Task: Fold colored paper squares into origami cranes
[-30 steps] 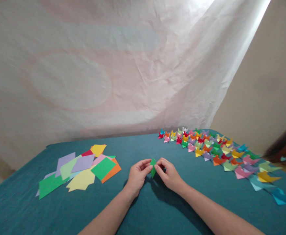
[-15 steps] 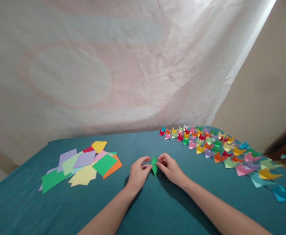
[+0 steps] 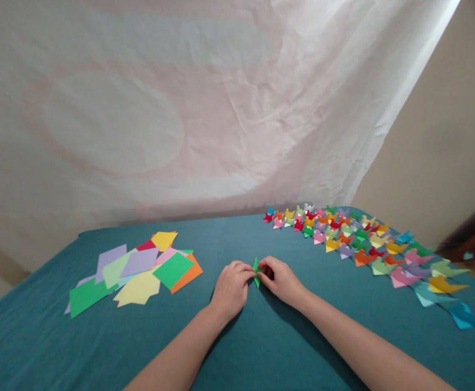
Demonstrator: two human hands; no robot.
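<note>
A small folded piece of green origami paper (image 3: pixel 257 279) is held just above the table between both hands, its narrow points facing toward and away from me. My left hand (image 3: pixel 233 285) pinches its left side, with the fingers closed together over the edge. From the other side, my right hand (image 3: pixel 280 279) grips it between thumb and curled fingers. The fingertips cover much of the paper's middle, so its exact folds are hidden.
Loose coloured paper sheets (image 3: pixel 139 288) lie overlapping on the left of the teal-covered table (image 3: pixel 237 358). Rows of folded paper birds (image 3: pixel 345 239) in many colours stand along the right. Behind the table hangs a pale cloth (image 3: pixel 204 108).
My left fingers have closed from a looser hold and turned over onto the green paper's edge. The paper now looks narrower between the hands. My right hand has barely moved.
</note>
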